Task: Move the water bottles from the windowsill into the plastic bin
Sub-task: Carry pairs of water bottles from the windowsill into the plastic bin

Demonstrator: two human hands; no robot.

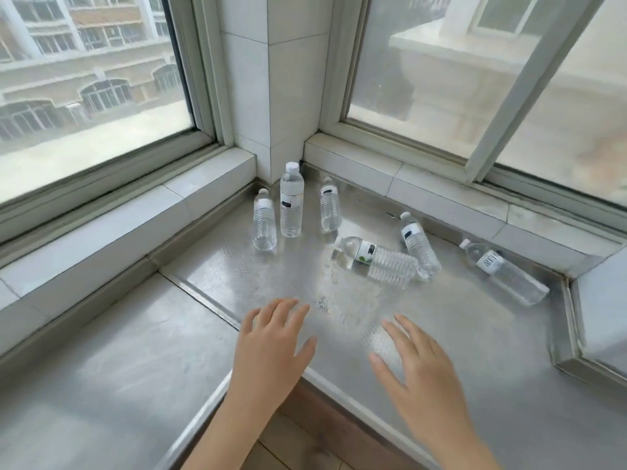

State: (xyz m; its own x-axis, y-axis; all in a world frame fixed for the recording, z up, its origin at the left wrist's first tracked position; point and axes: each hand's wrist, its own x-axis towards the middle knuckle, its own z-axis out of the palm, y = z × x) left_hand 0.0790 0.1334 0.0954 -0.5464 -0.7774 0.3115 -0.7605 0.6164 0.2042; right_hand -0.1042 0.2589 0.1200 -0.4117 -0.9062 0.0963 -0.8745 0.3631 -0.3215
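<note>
Clear water bottles (pixel 291 201) on metal windowsill (pixel 135 351)

The single head view looks forward and steeply down from above the near edge of a metal windowsill (pixel 441 327), facing into the corner where a tiled pillar (pixel 271 79) stands between two windows. It sits close: the left hand (pixel 271 347) and right hand (pixel 420 385) fill the lower middle, and the water bottles (pixel 380 259) lie at mid-frame. The wide lens bends the window frames outward at the edges; no second view shares the scene.
</note>
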